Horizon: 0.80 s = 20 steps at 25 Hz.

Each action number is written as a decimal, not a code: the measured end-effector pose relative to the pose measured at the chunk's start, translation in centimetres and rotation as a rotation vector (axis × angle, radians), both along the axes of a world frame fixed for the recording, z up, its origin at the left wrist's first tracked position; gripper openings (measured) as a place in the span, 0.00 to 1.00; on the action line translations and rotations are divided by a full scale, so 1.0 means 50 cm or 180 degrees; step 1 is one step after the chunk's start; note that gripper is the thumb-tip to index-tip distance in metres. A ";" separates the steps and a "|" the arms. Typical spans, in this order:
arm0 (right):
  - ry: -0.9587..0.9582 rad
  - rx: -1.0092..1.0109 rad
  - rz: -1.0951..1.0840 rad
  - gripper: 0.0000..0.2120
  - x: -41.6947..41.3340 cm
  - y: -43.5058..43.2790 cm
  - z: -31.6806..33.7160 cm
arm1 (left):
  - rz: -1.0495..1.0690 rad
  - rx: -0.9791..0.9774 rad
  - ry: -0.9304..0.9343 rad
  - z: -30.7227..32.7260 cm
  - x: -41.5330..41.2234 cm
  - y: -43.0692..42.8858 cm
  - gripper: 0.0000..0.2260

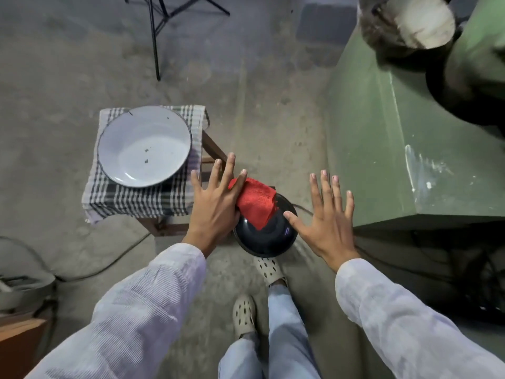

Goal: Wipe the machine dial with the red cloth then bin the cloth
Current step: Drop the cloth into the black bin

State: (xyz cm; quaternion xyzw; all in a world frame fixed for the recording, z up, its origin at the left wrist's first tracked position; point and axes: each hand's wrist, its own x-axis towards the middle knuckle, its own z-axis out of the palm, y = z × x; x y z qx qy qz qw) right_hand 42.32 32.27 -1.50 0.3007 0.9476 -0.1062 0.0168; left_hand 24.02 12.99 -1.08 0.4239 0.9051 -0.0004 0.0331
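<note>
The red cloth (pixel 257 203) lies crumpled on a round black bin (pixel 273 242) that stands on the floor in front of my feet. My left hand (pixel 216 203) hovers flat just left of the cloth with its fingers spread, covering the cloth's left edge, and holds nothing. My right hand (pixel 328 214) is spread open to the right of the bin, its thumb tip near the rim. The green machine (pixel 382 146) rises at the right. Its round pale-faced dial (pixel 410 20) sits at the top right, blurred.
A stool draped in a checked cloth (pixel 131 198) stands left of the bin and carries a pale enamel plate (pixel 144 146). Black tripod legs (pixel 155 36) stand at the back. Cables (pixel 109 261) run along the concrete floor at left and under the machine.
</note>
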 end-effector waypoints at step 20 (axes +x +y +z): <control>-0.0435 -0.0332 -0.0180 0.49 0.055 -0.008 -0.138 | -0.0195 -0.0541 -0.1206 -0.150 0.095 0.002 0.32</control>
